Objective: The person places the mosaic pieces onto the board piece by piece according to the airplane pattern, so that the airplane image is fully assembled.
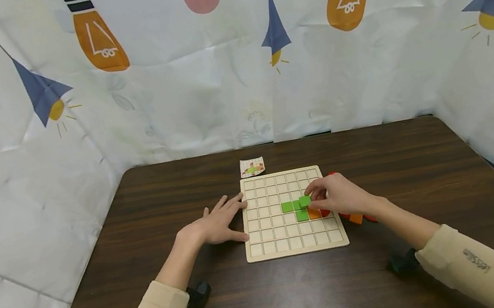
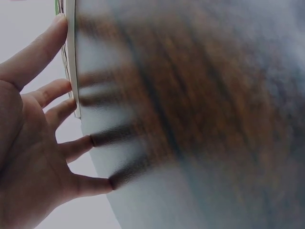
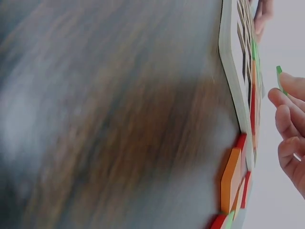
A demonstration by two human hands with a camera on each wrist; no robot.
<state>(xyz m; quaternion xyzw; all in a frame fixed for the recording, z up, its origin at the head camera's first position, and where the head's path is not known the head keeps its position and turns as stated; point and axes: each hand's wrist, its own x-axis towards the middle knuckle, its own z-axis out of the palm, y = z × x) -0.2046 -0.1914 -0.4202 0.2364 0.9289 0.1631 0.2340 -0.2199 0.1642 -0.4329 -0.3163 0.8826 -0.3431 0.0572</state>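
Observation:
A square wooden grid board (image 1: 272,234) lies on the dark table. My left hand (image 1: 217,224) is spread at its left edge, thumb and some fingertips touching the rim, the other fingertips on the tabletop in the left wrist view. Between thumb and fingers, my right hand (image 1: 339,194) pinches a green square tile (image 1: 304,201) just above the board; the right wrist view shows this green tile (image 3: 280,78) edge-on. Several green tiles (image 1: 287,207) sit in the grid cells left of and below it, next to an orange tile (image 1: 314,213) and a red piece (image 1: 325,213).
A small pattern card (image 1: 251,167) with a coloured grid picture lies behind the board. Loose red and orange pieces, among them an orange tile (image 1: 356,218), lie right of the board, partly under my right wrist. A printed white curtain (image 1: 218,99) hangs behind the table.

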